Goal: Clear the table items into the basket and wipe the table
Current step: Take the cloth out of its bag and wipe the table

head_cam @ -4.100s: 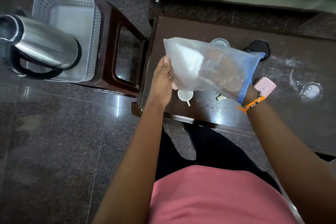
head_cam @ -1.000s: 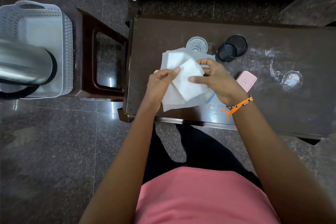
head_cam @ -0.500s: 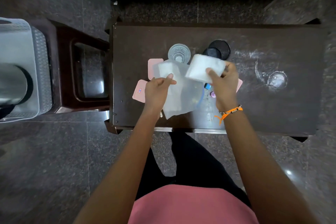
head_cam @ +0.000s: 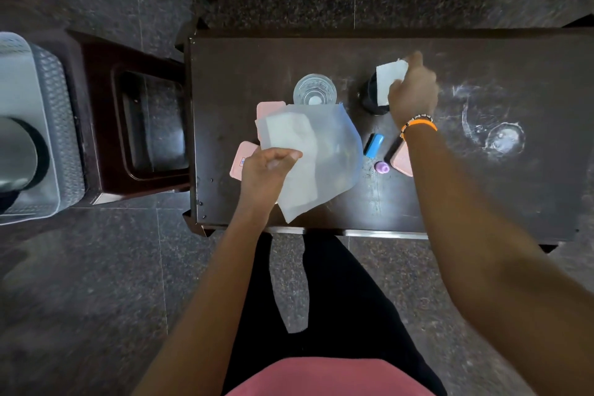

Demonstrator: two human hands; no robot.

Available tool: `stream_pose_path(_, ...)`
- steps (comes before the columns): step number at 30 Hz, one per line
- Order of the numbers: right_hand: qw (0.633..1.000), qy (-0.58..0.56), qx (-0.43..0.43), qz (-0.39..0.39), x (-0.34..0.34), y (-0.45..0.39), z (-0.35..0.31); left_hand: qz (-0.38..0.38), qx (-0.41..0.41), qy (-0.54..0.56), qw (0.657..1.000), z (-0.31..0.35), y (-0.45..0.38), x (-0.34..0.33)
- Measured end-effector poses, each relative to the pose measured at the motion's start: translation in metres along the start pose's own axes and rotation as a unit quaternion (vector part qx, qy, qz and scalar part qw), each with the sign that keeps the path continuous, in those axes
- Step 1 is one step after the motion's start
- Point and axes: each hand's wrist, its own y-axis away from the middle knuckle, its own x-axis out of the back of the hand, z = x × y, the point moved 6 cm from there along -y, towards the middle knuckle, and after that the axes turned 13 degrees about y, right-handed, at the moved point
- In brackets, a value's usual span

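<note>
The left hand [head_cam: 268,170] is curled closed on the near edge of a limp, translucent plastic bag [head_cam: 316,154], frosted and crinkled, through which a paler folded sheet shows inside. Just beyond that hand's knuckles, partly under the bag, lie flat pink cards [head_cam: 243,158] with rounded corners, and farther out stands a clear ribbed glass [head_cam: 314,90], round when seen from above. The right hand [head_cam: 413,92], an orange and beaded band at its wrist, is pinched shut on a white folded wipe [head_cam: 388,77], soft and square-cornered, held over a dark round cup [head_cam: 371,100] that sits just left of the hand; what the cup holds cannot be made out. Near the right wrist, on its left side, lie a small blue cylinder [head_cam: 374,145], a little purple cap [head_cam: 382,166] and another pink card, partly hidden by the forearm. To the right of that hand the dark wooden table [head_cam: 530,202] carries a chalky white smear and a ring-shaped stain [head_cam: 504,140]. Far to the left of the left hand, on a brown stool [head_cam: 106,80], stands the grey perforated plastic basket [head_cam: 61,125] with a shiny steel kettle [head_cam: 16,154] in it.
</note>
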Motion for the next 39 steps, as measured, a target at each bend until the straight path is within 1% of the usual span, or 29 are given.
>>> stream_pose_path(3, 0.997, 0.041, 0.045, -0.043, -0.013, -0.004, -0.011, 0.009, 0.025, 0.004, 1.0, -0.002, 0.0, 0.002)
stream_pose_path(5, 0.994, 0.042, 0.069, -0.074, -0.018, -0.004, -0.012, 0.01, 0.034, 0.007, 0.999, -0.002, 0.0, 0.002)
stream_pose_path(11, 0.994, 0.076, 0.037, -0.071, -0.017, -0.005, -0.002, 0.011, 0.057, 0.013, 0.998, -0.005, -0.003, 0.0)
stream_pose_path(14, 0.993, 0.043, 0.054, -0.099, -0.025, -0.008, -0.006, 0.011, 0.061, 0.015, 0.998, -0.007, -0.003, -0.001)
stream_pose_path(16, 0.993, 0.026, 0.048, -0.109, -0.028, -0.009, -0.007, 0.009, 0.063, 0.012, 0.998, -0.008, -0.004, -0.002)
stream_pose_path(19, 0.996, -0.016, 0.002, -0.093, -0.026, -0.008, 0.005, 0.01, 0.067, 0.013, 0.998, -0.012, -0.003, -0.003)
stream_pose_path(22, 0.999, -0.042, -0.021, -0.022, -0.016, -0.003, 0.018, 0.01, 0.072, 0.022, 0.997, -0.015, -0.002, -0.005)
stream_pose_path(24, 1.0, -0.019, -0.003, 0.012, -0.014, -0.002, 0.018, 0.009, 0.076, 0.023, 0.997, -0.016, -0.001, -0.007)
stream_pose_path(25, 1.0, -0.003, 0.02, 0.003, -0.017, -0.001, 0.015, 0.008, 0.076, 0.022, 0.997, -0.017, 0.0, -0.007)
stream_pose_path(28, 0.994, 0.005, 0.067, -0.091, -0.036, -0.002, 0.004, 0.005, 0.07, 0.02, 0.997, -0.019, 0.002, -0.004)
stream_pose_path(29, 0.991, 0.006, 0.075, -0.11, -0.042, -0.003, 0.002, 0.005, 0.067, 0.017, 0.998, -0.019, 0.003, -0.002)
stream_pose_path(30, 0.99, 0.01, 0.081, -0.114, -0.044, -0.004, 0.0, 0.005, 0.063, 0.015, 0.998, -0.019, 0.005, 0.001)
stream_pose_path(35, 0.993, -0.006, 0.091, -0.074, -0.042, 0.002, -0.003, -0.012, 0.042, 0.07, 0.997, -0.019, 0.013, 0.019)
stream_pose_path(39, 0.986, 0.001, 0.15, -0.066, -0.049, 0.023, -0.02, -0.015, 0.016, 0.103, 0.994, -0.018, 0.018, 0.032)
